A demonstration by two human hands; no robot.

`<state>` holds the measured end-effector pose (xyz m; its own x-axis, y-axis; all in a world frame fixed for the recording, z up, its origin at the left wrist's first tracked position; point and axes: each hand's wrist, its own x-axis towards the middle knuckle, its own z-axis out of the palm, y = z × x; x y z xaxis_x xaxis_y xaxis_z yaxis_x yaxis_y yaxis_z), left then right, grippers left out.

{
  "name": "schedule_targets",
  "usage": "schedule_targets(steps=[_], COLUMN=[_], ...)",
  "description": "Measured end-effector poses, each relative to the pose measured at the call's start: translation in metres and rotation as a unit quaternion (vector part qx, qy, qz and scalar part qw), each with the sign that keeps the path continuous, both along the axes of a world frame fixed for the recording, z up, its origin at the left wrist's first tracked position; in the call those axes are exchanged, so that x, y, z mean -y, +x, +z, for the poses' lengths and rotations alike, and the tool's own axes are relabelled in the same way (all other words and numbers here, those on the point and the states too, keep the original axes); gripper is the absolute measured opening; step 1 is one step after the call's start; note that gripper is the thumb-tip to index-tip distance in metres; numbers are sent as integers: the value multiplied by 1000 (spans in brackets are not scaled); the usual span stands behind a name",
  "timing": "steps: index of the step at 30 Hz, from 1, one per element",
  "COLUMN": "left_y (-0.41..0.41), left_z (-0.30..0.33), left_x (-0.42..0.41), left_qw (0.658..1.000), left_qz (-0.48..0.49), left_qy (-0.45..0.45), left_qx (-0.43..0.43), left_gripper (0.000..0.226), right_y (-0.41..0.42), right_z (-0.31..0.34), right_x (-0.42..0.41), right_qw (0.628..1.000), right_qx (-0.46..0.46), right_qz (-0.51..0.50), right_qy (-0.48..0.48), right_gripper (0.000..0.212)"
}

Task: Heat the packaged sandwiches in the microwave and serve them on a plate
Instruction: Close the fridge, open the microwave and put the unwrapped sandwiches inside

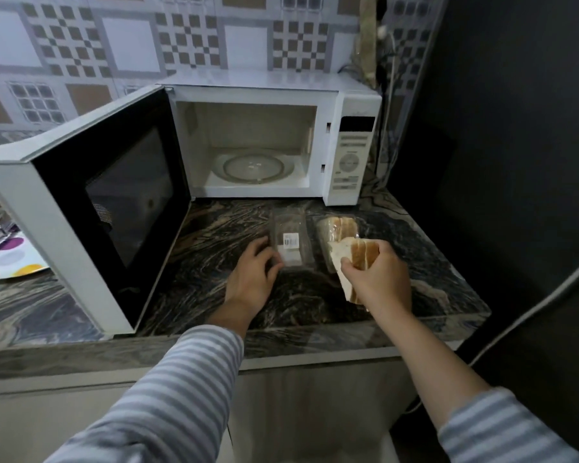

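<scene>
A white microwave (348,108) stands at the back of the dark marble counter, its door (107,195) swung wide to the left and its glass turntable (253,167) bare. My right hand (378,275) grips a sandwich (351,257) of white bread slices, lifted just above the counter. Behind it, more sandwich (338,227) lies in an open clear pack. My left hand (254,272) rests its fingers on the edge of a clear plastic package (290,242) with a barcode label, which lies flat on the counter.
A white plate with coloured dots (12,259) and some utensils sit on the counter left of the open door. A dark wall (515,128) closes off the right side. Cables (386,95) hang behind the microwave. The counter's front edge (281,349) runs below my hands.
</scene>
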<state>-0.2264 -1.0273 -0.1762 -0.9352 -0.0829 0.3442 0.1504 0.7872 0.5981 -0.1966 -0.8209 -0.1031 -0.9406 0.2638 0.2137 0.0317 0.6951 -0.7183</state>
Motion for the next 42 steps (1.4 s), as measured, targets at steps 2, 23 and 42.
schedule_targets(steps=[2,23,42], left_y=[1,-92,-119], left_z=[-4,14,-12], left_x=[2,72,85], left_qw=[1000,980,968], left_qz=[-5,99,128], left_qy=[-4,-107,-176], left_qx=[15,137,128], left_gripper=[8,48,72], right_y=[-5,-229,-410], right_z=[9,94,10], right_x=[3,113,198], right_qw=[1000,991,990], right_qx=[-3,73,39], right_qz=[8,111,128], right_qy=[-4,16,47], right_gripper=[41,53,46])
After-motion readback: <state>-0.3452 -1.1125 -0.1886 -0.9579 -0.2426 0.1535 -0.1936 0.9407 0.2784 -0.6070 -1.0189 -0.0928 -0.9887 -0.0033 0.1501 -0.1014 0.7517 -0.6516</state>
